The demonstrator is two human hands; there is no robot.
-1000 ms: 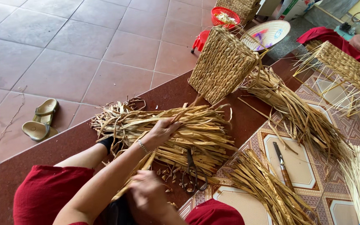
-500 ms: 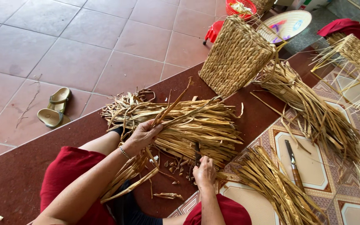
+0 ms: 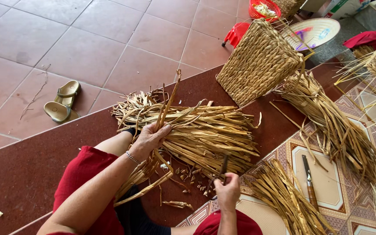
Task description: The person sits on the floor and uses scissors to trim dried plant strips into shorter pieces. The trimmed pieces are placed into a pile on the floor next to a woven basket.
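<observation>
Tiled floor, maroon mat: beside the woven basket (image 3: 260, 61), her left hand (image 3: 152, 135) clamps the straw bundle (image 3: 196, 130) steady while her right hand (image 3: 227, 191) pinches scissors (image 3: 219, 172) trimming ends.

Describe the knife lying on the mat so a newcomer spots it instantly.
Start at the tall woven basket near the top and follow the long straw bundle down to the patterned mat. On its pale panel lies the knife, lengthwise, alone. It is the only dark-bladed, wooden-handled thing among loose straw.

Dry, rough straw bundle (image 3: 196, 130); matt woven basket (image 3: 257, 61).
</observation>
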